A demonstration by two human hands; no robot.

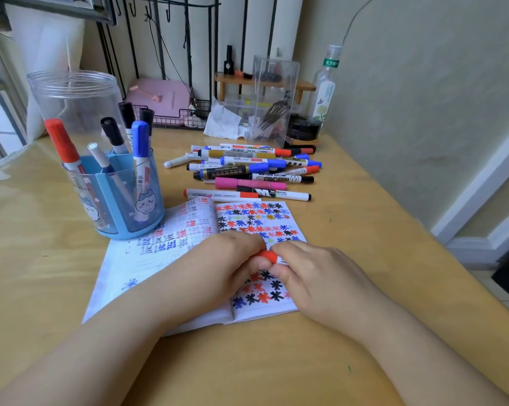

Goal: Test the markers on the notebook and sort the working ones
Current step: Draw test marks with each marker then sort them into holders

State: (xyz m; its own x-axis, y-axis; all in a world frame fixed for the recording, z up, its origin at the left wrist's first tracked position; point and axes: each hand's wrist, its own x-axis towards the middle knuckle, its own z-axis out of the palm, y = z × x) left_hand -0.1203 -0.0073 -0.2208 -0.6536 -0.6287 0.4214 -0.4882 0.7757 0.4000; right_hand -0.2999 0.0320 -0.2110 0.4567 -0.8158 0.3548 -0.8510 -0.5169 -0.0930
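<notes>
An open notebook (147,259) lies on the wooden desk, its right page covered with red, blue and black star marks. Over that page my left hand (229,259) and my right hand (314,273) meet, and both grip one red marker (268,255). My left fingers curl round its red cap end; my right fingers hold the barrel, which is mostly hidden. Behind the notebook lies a pile of loose markers (247,168) in several colours. At the left a blue pen cup (121,197) holds several upright markers.
A tall clear plastic jar (74,101) stands behind the cup. At the back are a clear acrylic box (273,98), crumpled tissue (224,121), a glass bottle (325,89) and a roll of black tape. The desk's right edge runs close to the wall.
</notes>
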